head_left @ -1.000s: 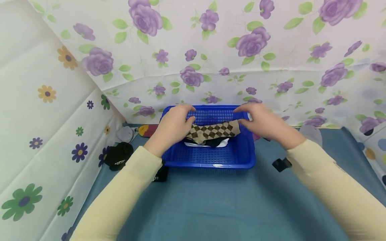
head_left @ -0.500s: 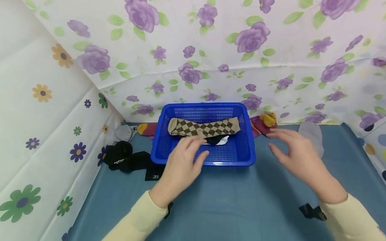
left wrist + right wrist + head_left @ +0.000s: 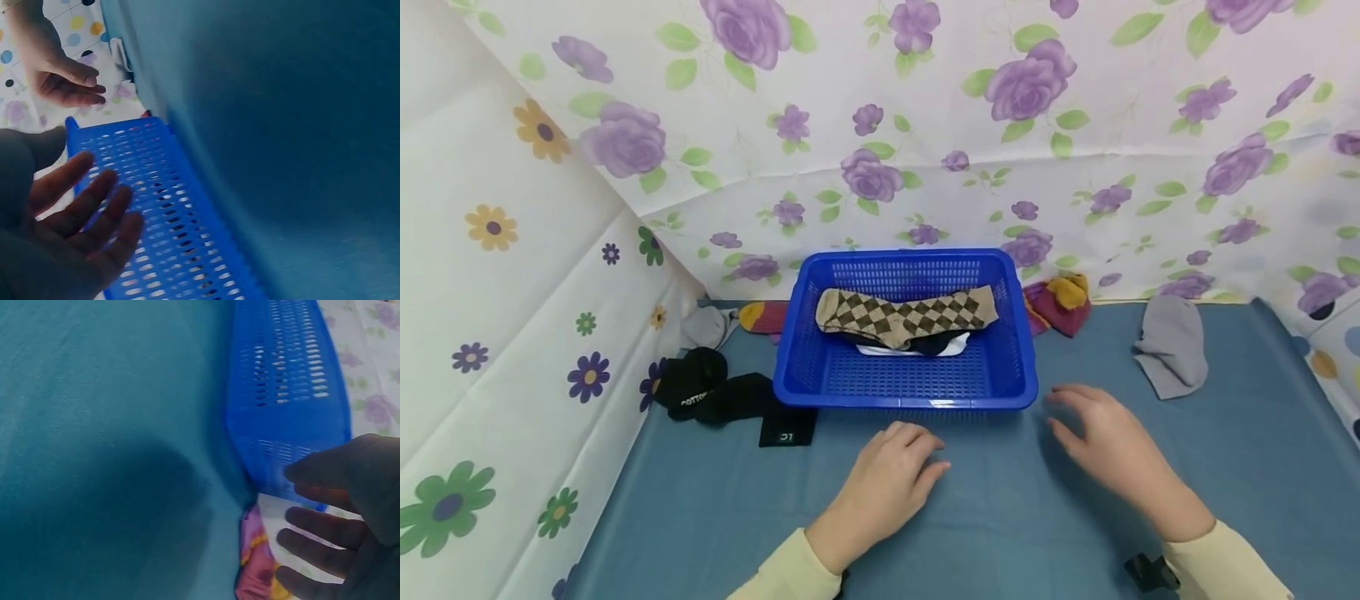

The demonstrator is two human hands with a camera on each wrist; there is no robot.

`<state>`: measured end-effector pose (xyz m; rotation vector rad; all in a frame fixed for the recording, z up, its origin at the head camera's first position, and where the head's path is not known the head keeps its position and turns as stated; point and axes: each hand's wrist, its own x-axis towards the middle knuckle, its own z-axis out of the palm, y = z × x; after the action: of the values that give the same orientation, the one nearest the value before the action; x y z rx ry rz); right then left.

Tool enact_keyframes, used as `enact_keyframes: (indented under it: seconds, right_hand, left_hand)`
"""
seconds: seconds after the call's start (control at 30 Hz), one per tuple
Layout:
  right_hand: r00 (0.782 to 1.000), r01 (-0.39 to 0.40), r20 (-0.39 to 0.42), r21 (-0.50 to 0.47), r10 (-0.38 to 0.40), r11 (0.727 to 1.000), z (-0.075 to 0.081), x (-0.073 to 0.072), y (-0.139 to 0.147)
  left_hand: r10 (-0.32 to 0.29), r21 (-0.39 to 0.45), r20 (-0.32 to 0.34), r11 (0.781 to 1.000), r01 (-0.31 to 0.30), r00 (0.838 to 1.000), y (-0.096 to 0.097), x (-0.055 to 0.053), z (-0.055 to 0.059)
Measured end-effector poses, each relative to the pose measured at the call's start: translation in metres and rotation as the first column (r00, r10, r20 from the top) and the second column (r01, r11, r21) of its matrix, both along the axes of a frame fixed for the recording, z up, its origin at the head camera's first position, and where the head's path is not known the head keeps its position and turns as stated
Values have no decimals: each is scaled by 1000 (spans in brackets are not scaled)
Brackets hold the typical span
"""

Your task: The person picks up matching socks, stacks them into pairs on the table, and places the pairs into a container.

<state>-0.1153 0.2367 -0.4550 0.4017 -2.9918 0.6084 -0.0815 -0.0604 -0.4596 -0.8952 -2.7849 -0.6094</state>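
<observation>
In the head view a blue plastic basket [image 3: 906, 400] stands against the back wall. Inside it lies an argyle sock [image 3: 906, 321] in beige and brown, over black and white socks [image 3: 951, 343]. My left hand [image 3: 887, 479] hovers over the cloth in front of the basket, fingers relaxed and holding nothing. Just off the basket's front right corner, my right hand [image 3: 1108, 446] is likewise loose, with nothing in it. In the left wrist view the spread fingers [image 3: 103, 215] overlap the perforated basket side [image 3: 162, 206].
Black socks [image 3: 722, 392] lie left of the basket, with a grey sock [image 3: 706, 327] and a red-and-yellow sock [image 3: 766, 317] behind. On the right are a maroon-and-mustard sock [image 3: 1063, 304] and a grey sock [image 3: 1172, 346]. Floral sheets line the back and left.
Both hands have drawn back from above the basket toward the front, first uncovering the argyle sock, then the basket's front edge. The socks in the basket stay where they were.
</observation>
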Motion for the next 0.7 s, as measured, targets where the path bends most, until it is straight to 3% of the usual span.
enact_keyframes:
  seconds: [0.13,0.23,0.4,0.53,0.7]
  right_hand:
    - [1000,-19,14,22,19,1000,-2,-10,3]
    - [999,9,-37,18,-8,1000,3,-27,7]
    - [990,93,-105,10,-91,996,3,-70,10]
    - [990,126,-71,79,-120,989,-7,-101,8]
    - [987,141,56,149,-151,979,-17,-134,2]
  left_hand:
    - [30,-52,107,998,-24,994,-3,-1,-3]
    - [49,-45,107,998,-44,993,-5,-3,-4]
    - [73,-63,111,996,-67,991,-8,-6,-6]
    - [87,-93,123,993,-76,989,-9,-6,-8]
    - [91,-111,113,991,-79,989,-9,-7,-8]
